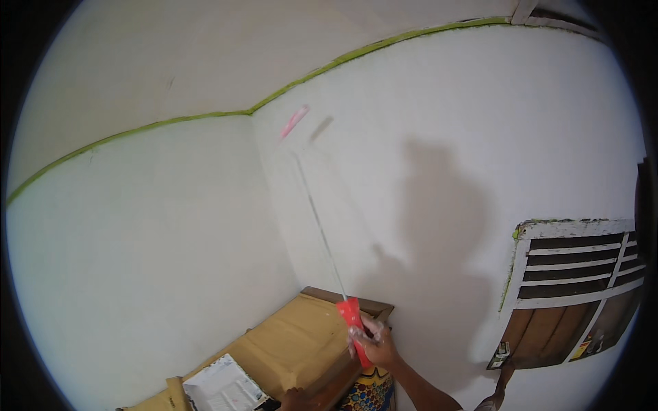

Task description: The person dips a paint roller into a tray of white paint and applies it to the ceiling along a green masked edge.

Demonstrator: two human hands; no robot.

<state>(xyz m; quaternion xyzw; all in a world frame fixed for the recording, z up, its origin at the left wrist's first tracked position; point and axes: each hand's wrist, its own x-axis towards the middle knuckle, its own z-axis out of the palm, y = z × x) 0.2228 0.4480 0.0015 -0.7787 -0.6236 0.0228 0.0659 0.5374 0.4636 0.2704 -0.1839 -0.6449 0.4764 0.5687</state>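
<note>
My right hand point(371, 342) is closed around the red handle point(346, 309) of a long-framed paint roller, its fingers smeared with white. The metal rod point(319, 222) rises to a pale pink roller head point(294, 123) high at the wall point(370, 96) near the corner, with its shadow beside it. My left hand point(293, 399) is at the lower edge, by a white paint tray point(218, 383) on the brown-paper-covered table point(295, 322); its fingers are too hidden to make out what, if anything, they grip.
A green band point(411, 31) runs along the top of the walls. At the right is a louvred wooden window point(552, 315) with small containers on its lower part. A patterned cloth point(367, 394) shows below the table's right side. My shadow falls on the right wall.
</note>
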